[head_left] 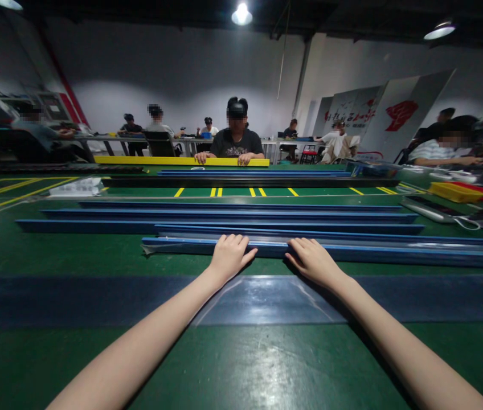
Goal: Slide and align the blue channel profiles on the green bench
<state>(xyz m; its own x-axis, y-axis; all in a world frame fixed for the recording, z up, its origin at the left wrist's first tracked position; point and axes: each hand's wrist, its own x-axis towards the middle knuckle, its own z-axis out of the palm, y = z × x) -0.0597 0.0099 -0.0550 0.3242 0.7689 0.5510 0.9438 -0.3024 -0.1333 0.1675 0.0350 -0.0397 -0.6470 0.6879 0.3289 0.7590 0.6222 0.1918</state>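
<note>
A long blue plastic channel strip (267, 249) lies across the table in front of me. My left hand (229, 257) grips it left of the middle of the view, fingers over its top and thumb along the near side. Farther right, my right hand (313, 261) holds the same strip, its thumb pointing inward toward the left one. The undersides of both hands are hidden. Nearer to me, a flat clear plastic sheet (267, 299) lies beneath my forearms.
Several more blue strips (96, 226) lie parallel just beyond. A long black bar (241, 182) crosses the green table (74, 262) farther off. Opposite, a person (236, 136) holds a yellow bar (173, 162). A yellow tray (457, 192) stands at the right.
</note>
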